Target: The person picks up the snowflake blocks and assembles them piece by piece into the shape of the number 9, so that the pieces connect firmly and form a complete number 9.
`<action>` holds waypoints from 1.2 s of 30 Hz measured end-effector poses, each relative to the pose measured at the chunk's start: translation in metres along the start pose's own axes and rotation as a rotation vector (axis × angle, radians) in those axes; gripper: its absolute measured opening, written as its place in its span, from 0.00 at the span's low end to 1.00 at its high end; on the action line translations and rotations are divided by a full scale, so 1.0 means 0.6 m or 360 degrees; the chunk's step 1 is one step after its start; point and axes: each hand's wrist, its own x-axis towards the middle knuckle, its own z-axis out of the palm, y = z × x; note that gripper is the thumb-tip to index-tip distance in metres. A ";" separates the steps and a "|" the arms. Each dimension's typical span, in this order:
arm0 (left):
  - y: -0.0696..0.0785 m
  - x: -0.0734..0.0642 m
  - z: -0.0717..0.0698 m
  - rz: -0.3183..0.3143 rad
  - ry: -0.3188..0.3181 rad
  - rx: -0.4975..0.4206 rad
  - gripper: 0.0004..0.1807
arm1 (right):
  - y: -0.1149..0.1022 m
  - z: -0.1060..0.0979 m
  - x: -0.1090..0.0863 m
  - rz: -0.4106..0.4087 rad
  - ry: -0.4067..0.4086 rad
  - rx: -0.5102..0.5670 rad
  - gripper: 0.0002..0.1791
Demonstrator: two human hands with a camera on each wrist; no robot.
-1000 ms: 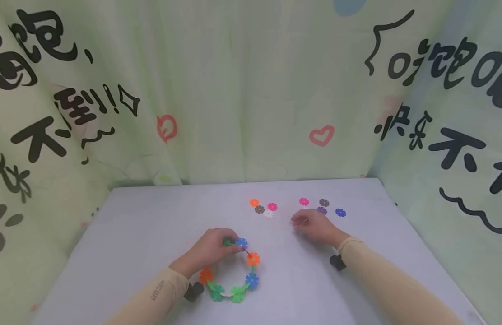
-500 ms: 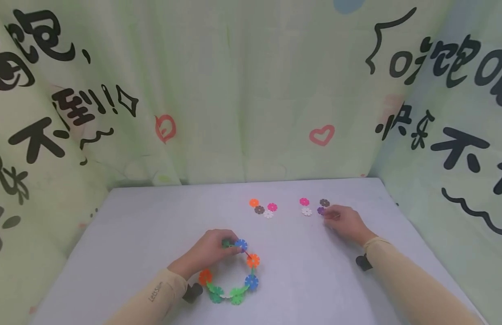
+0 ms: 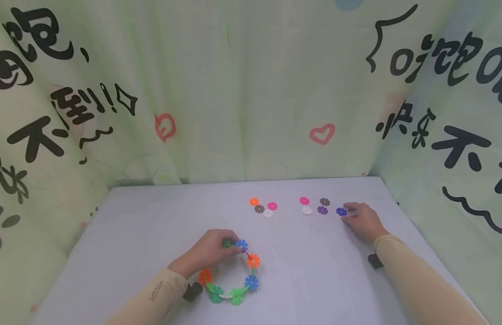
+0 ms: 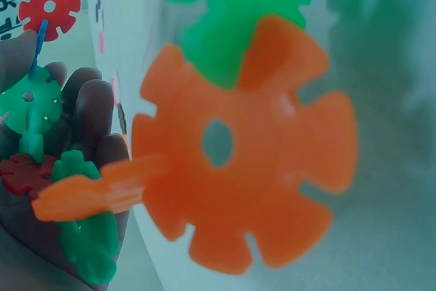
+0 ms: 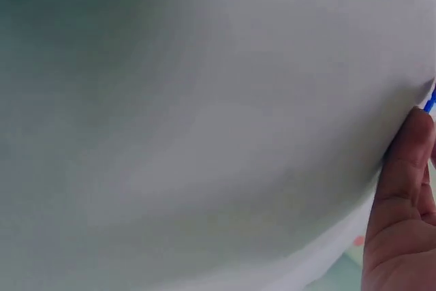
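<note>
My left hand (image 3: 214, 246) grips one stretch of a ring of slotted interlocking plastic discs. Blue, orange and green discs show in it, such as an orange disc (image 3: 253, 261). In the left wrist view, a large orange disc (image 4: 313, 141) fills the middle, while the fingers (image 4: 92, 114) curl behind a green disc (image 4: 44, 97). At the right, my right hand (image 3: 364, 221) reaches a loose dark blue disc (image 3: 340, 211) lying on the table, thumb and a finger apart at its edges. Only the thumb side of that hand (image 5: 402, 216) shows in the right wrist view, beside a sliver of blue.
Toward the back of the white table (image 3: 161, 216) lie loose discs: orange (image 3: 254, 201), grey (image 3: 259, 209), pink (image 3: 272, 206) and white (image 3: 268, 214). Right of them are pink (image 3: 304, 201), white (image 3: 306, 210), grey (image 3: 324, 201) and purple (image 3: 322, 210) ones. Printed curtains (image 3: 243, 90) surround the table.
My right hand has moved rightward, from beside the white disc, past the purple one, to the dark blue disc. The left hand and the ring have barely moved.
</note>
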 end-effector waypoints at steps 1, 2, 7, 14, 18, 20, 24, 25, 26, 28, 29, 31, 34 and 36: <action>0.000 0.001 0.000 -0.0002 -0.0002 -0.0001 0.08 | 0.002 0.001 0.003 -0.0009 -0.0019 -0.0023 0.26; 0.000 0.001 0.000 -0.0005 -0.0005 -0.0001 0.08 | 0.002 0.001 0.005 -0.0010 -0.0036 -0.0042 0.25; 0.002 0.001 0.000 -0.0009 -0.0004 0.0014 0.08 | -0.008 0.000 0.012 0.0021 -0.0091 -0.0108 0.20; 0.006 -0.001 -0.001 -0.0034 -0.0005 0.0007 0.09 | -0.032 -0.012 0.008 0.0156 -0.0221 -0.0142 0.22; 0.006 -0.002 -0.001 -0.0049 -0.0007 -0.0017 0.09 | -0.031 -0.013 0.005 0.0202 -0.0249 -0.0113 0.24; 0.005 -0.002 0.000 -0.0048 -0.0002 -0.0011 0.09 | -0.027 -0.011 0.005 0.0216 -0.0243 -0.0083 0.24; 0.005 -0.002 0.000 -0.0051 0.0010 0.0007 0.10 | -0.018 -0.005 0.006 0.0221 -0.0232 -0.0026 0.23; 0.005 -0.002 0.000 -0.0052 0.0011 0.0006 0.10 | -0.016 -0.004 0.007 0.0214 -0.0226 -0.0018 0.23; 0.005 -0.003 -0.001 -0.0051 0.0010 0.0003 0.10 | -0.014 -0.003 0.007 0.0195 -0.0223 -0.0013 0.22; 0.006 -0.003 0.000 -0.0052 0.0009 -0.0008 0.10 | -0.014 -0.001 0.007 0.0150 -0.0207 -0.0001 0.19; 0.007 -0.003 0.000 -0.0049 0.0008 -0.0012 0.10 | -0.016 -0.001 0.006 0.0120 -0.0198 0.0007 0.18; 0.008 -0.003 0.000 -0.0050 0.0006 -0.0013 0.10 | -0.027 0.000 0.004 0.0067 -0.0206 0.0048 0.15; 0.008 -0.003 0.000 -0.0057 0.0005 -0.0009 0.10 | -0.058 0.008 -0.001 0.0005 -0.0249 0.0133 0.13; 0.009 -0.002 0.000 -0.0060 0.0001 -0.0011 0.11 | -0.085 0.018 -0.004 -0.0027 -0.0293 0.0200 0.12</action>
